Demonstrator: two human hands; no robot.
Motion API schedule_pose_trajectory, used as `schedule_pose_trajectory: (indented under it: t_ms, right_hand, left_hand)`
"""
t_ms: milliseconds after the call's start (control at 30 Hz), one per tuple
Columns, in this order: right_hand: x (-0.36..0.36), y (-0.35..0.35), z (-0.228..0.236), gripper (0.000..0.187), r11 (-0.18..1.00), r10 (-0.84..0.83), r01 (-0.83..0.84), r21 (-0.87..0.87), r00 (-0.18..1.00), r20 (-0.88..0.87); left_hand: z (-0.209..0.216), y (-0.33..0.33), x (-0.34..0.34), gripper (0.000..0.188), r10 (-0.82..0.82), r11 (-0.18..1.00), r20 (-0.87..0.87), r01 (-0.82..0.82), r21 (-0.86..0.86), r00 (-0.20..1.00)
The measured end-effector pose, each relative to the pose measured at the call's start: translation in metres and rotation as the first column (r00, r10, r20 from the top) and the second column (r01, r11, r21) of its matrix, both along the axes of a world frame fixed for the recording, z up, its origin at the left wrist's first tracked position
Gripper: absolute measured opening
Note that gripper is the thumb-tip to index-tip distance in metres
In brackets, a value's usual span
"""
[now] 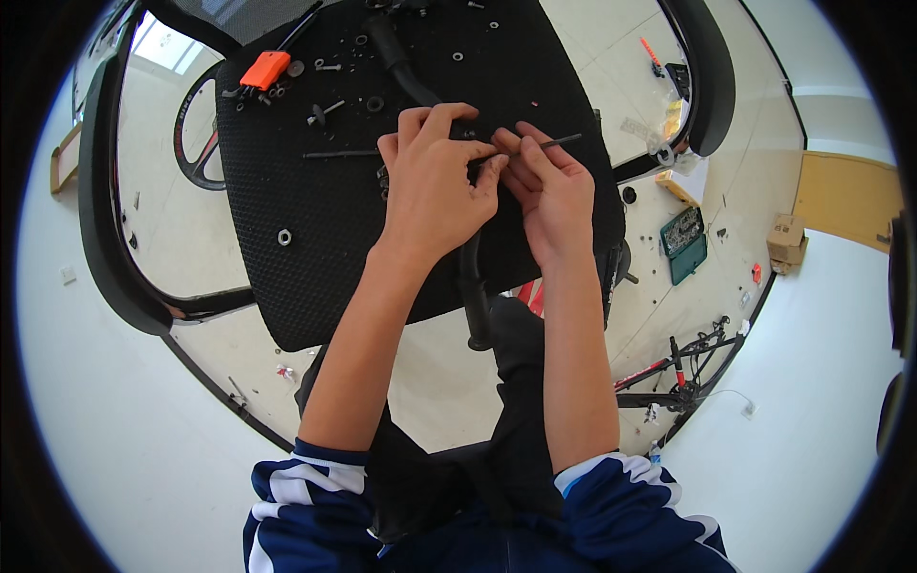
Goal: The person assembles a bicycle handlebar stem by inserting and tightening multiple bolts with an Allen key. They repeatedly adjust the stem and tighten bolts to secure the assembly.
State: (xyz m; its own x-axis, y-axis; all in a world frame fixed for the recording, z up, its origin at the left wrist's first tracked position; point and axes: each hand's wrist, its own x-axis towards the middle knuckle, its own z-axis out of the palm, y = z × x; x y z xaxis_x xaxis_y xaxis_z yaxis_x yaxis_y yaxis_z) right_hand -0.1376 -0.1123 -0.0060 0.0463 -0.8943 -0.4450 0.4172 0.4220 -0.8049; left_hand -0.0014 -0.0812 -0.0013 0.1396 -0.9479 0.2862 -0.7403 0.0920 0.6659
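Over the black mesh chair seat (310, 263), both of my hands work close together at a thin dark rod (565, 140). My right hand (549, 191) pinches it between thumb and fingers, and one end sticks out to the right. My left hand (435, 186) has thumb and index finger pinched together beside the right fingertips; what lies between them is too small to make out. Left of that hand, another thin dark length (339, 155) shows; whether it is the same rod is hidden. Beneath my hands runs a bent black tube (472, 286), resembling a handlebar.
Upper left on the seat are an orange block-shaped object (265, 71), a bolt with a washer (325, 115) and several small parts. A nut (285, 237) lies lower left. Armrests (702, 76) flank the seat. On the floor are a green case (684, 246) and a bicycle frame (678, 377).
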Motion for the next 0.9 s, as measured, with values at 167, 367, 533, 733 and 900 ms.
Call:
schedule_pose_trajectory:
  t_ms: [167, 367, 533, 733, 900]
  right_hand:
    - [0.006, 0.002, 0.002, 0.032, 1.0, -0.025, 0.024, 0.016, 0.996, 0.085]
    - [0.008, 0.006, -0.001, 0.018, 0.988, -0.144, 0.145, 0.043, 0.989, -0.039]
    - [0.005, 0.009, -0.002, 0.019, 0.994, -0.11, 0.11, 0.016, 0.993, 0.042]
    - [0.001, 0.0, -0.003, 0.025, 0.998, -0.019, 0.028, -0.054, 0.987, 0.157]
    - [0.008, 0.006, -0.004, 0.019, 0.998, -0.056, 0.055, 0.007, 0.997, 0.05]
  left_hand:
    - [0.0, 0.0, -0.002, 0.013, 0.013, 1.0, -0.065, -0.014, -0.015, 0.998]
    - [-0.005, 0.001, -0.005, 0.015, 0.071, 0.997, -0.118, -0.071, 0.005, 0.99]
    - [-0.003, 0.001, -0.002, 0.017, 0.06, 0.998, -0.074, -0.059, 0.02, 0.995]
    - [0.0, 0.0, 0.004, 0.016, -0.035, 0.999, -0.026, 0.035, -0.005, 0.999]
    - [-0.002, 0.002, -0.004, 0.016, 0.026, 1.0, -0.076, -0.027, -0.013, 0.997]
